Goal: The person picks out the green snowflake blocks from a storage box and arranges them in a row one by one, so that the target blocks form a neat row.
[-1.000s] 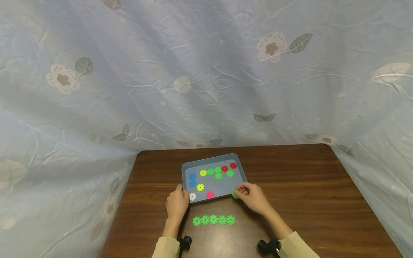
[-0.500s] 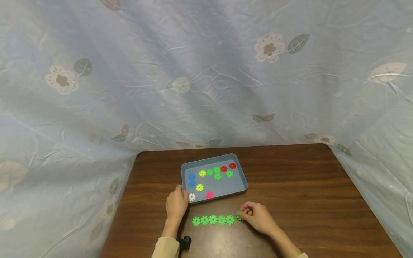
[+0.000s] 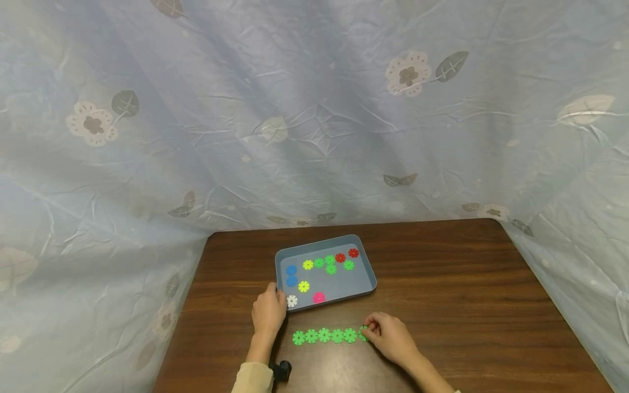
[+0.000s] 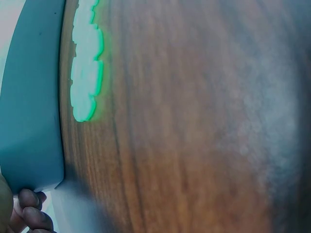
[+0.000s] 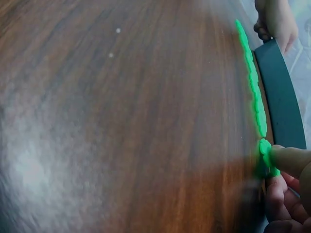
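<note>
My right hand (image 3: 393, 337) pinches a green notched plastic disc (image 3: 362, 333) between thumb and fingers, low over the table. That disc is just right of a row of several matching green discs (image 3: 324, 335) laid edge to edge. In the right wrist view, the held disc (image 5: 265, 153) appears close to the row's near end; whether they touch I cannot tell. My left hand (image 3: 269, 311) grips the near left corner of a grey-blue tray (image 3: 344, 299). Its curled fingers (image 4: 36, 217) show at the tray corner in the left wrist view.
Inside the tray lie loose discs: two blue, two yellow, two red, several green, a pink disc (image 3: 319, 297) and a white disc (image 3: 292, 301). All stands on a brown wooden table (image 3: 467, 305), with a patterned curtain (image 3: 319, 125) behind and at both sides.
My right hand has carried the green disc from the tray's near right edge toward me, then slightly left, to the row's right end. The left hand stays at the tray corner.
</note>
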Motion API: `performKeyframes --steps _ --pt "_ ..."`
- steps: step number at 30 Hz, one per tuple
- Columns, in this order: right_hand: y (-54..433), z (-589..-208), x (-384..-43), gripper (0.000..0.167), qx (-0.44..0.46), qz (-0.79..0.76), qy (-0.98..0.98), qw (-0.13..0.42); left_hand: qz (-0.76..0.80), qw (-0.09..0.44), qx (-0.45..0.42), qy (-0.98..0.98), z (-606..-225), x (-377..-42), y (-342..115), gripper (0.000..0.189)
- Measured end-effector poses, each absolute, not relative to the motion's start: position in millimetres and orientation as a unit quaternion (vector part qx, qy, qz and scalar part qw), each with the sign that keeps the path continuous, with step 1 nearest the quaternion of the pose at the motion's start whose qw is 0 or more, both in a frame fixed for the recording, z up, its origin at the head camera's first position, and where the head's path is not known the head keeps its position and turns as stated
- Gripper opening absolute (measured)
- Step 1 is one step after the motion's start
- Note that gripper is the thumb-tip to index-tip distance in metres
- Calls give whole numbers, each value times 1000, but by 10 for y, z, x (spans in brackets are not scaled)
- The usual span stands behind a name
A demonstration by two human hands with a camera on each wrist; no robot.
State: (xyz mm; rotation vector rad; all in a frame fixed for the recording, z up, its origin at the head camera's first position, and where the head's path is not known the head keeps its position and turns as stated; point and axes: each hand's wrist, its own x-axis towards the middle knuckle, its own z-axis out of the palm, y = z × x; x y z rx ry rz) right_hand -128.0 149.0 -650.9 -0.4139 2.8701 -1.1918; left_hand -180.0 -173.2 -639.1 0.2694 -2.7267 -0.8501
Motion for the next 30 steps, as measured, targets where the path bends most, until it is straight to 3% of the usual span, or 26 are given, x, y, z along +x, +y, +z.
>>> performKeyframes --steps 13,23,30 --pt "1389 -6441 -1367 13 -130 -401 907 -7 -297 132 99 -940 -6366 -1805 -1755 19" --pt "1156 -6233 -1901 17 -123 -430 892 -65 -300 131 102 -940 -6387 -1802 -1753 23" --pt "973 -6184 -2298 25 -118 -429 893 -57 -299 128 102 -940 -6373 -1798 -1727 25"
